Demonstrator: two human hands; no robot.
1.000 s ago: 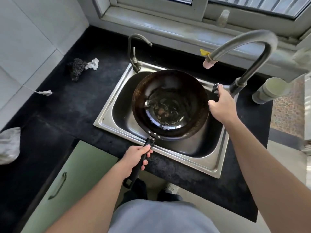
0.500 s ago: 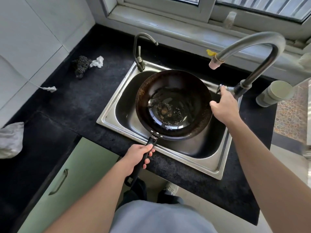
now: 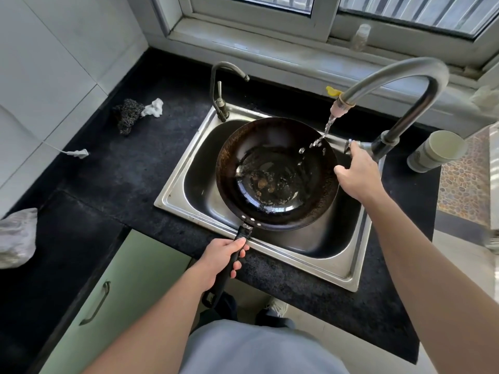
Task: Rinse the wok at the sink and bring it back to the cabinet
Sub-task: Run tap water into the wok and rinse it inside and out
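Observation:
A dark round wok (image 3: pixel 278 174) with burnt bits in its bottom hangs over the steel sink (image 3: pixel 186 171). My left hand (image 3: pixel 224 255) grips its black handle at the sink's front edge. My right hand (image 3: pixel 356 174) holds the lever of the tall curved tap (image 3: pixel 399 76) at the sink's right side. Water runs from the tap's spout (image 3: pixel 341 106) onto the wok's far right rim and splashes inside.
A smaller tap (image 3: pixel 221 103) stands at the sink's back left. A steel scourer and a white scrap (image 3: pixel 135 114) lie on the black counter (image 3: pixel 121 168). A pale cup (image 3: pixel 437 152) lies on its side at the right. A green cabinet door (image 3: pixel 121 295) is below.
Water now flows from the tall tap into the wok; before, the spout was dry. My right hand stays on the lever and my left keeps the handle.

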